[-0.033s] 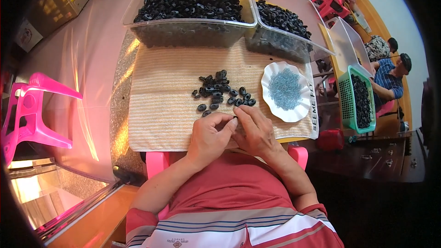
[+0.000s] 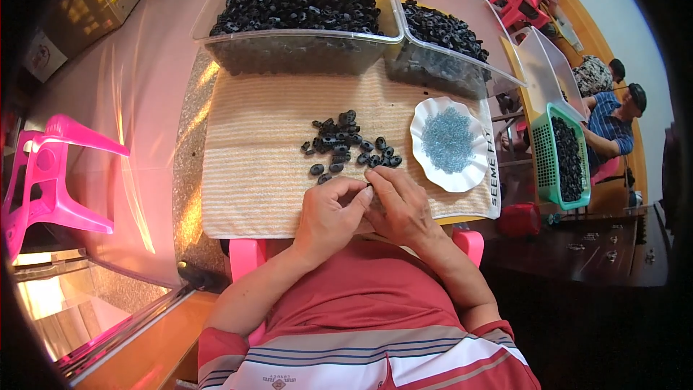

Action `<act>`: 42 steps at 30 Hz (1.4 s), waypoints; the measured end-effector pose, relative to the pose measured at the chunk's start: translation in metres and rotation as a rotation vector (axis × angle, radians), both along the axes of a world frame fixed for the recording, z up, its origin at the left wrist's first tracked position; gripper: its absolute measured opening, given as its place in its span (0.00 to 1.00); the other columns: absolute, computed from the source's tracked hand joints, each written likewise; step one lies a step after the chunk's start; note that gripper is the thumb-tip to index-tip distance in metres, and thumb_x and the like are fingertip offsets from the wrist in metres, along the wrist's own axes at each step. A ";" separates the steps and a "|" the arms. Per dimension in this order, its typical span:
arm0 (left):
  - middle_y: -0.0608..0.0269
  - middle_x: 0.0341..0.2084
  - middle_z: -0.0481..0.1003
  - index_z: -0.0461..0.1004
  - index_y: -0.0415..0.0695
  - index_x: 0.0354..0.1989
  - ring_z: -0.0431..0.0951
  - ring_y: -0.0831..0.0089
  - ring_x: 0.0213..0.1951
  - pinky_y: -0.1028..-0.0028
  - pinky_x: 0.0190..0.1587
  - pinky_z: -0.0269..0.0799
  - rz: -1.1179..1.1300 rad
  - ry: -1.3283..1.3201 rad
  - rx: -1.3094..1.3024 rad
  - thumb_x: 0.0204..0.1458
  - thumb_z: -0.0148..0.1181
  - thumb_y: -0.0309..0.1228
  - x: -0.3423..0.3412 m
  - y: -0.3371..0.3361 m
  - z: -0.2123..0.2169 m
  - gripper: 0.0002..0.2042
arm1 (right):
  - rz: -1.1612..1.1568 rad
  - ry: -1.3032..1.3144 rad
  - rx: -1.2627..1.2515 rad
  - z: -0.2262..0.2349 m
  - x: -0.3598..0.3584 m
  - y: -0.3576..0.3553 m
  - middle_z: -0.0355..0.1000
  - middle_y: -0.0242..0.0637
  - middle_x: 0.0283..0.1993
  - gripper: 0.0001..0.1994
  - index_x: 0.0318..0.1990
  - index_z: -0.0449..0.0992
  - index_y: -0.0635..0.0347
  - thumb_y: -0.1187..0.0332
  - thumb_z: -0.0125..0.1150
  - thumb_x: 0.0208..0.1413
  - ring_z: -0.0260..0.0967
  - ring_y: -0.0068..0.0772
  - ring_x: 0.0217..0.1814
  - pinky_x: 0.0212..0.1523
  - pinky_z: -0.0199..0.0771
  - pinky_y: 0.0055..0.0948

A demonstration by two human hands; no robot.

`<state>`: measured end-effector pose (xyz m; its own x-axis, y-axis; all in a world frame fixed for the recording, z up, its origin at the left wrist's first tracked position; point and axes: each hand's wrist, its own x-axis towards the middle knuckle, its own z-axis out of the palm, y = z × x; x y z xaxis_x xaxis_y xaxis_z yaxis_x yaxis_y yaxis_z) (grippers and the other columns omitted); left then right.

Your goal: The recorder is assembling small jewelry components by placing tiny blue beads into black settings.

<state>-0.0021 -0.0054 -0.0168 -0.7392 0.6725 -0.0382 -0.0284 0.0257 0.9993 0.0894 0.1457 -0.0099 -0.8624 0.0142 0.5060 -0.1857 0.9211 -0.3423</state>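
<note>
My left hand (image 2: 328, 218) and my right hand (image 2: 404, 211) meet at the near side of the cloth, fingers pinched together. Between the fingertips a small black plastic part (image 2: 370, 185) barely shows; most of it is covered by fingers. Just beyond my hands lies a loose pile of small black plastic parts (image 2: 336, 137), rounded and with holes, like cord locks. A few single ones (image 2: 380, 153) rest close to my right fingertips. To the right, a white scalloped plate (image 2: 469, 180) bears many tiny bluish-grey pieces (image 2: 449, 139), too small to name surely.
Two clear plastic bins (image 2: 303, 54) (image 2: 440, 76) full of black parts stand at the far side of the striped cloth (image 2: 253, 152). A pink stool (image 2: 65, 180) is on the left. At right are a green basket (image 2: 543, 162) and seated people (image 2: 613, 126).
</note>
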 end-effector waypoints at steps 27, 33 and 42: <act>0.51 0.34 0.83 0.81 0.35 0.44 0.83 0.71 0.34 0.72 0.37 0.76 -0.061 0.033 0.015 0.59 0.62 0.28 -0.003 -0.001 -0.002 0.10 | 0.009 -0.041 0.092 -0.003 0.004 0.006 0.75 0.47 0.48 0.26 0.53 0.74 0.67 0.69 0.73 0.45 0.77 0.48 0.45 0.43 0.80 0.38; 0.52 0.33 0.82 0.81 0.35 0.42 0.83 0.67 0.34 0.71 0.36 0.76 -0.013 0.083 -0.002 0.58 0.63 0.27 0.001 0.000 0.001 0.09 | 0.020 0.007 0.176 -0.003 0.003 0.004 0.75 0.47 0.47 0.25 0.53 0.73 0.70 0.69 0.71 0.47 0.77 0.48 0.44 0.40 0.80 0.37; 0.54 0.32 0.82 0.80 0.34 0.42 0.82 0.72 0.32 0.72 0.35 0.75 0.012 0.076 0.024 0.59 0.62 0.26 0.003 0.001 0.003 0.08 | -0.002 -0.042 0.141 0.002 0.004 0.004 0.75 0.47 0.47 0.24 0.53 0.73 0.70 0.71 0.71 0.48 0.77 0.48 0.45 0.41 0.80 0.37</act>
<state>0.0013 -0.0040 -0.0136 -0.7476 0.6632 0.0340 0.0473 0.0021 0.9989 0.0929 0.1500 -0.0080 -0.8828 -0.0530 0.4668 -0.1724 0.9609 -0.2169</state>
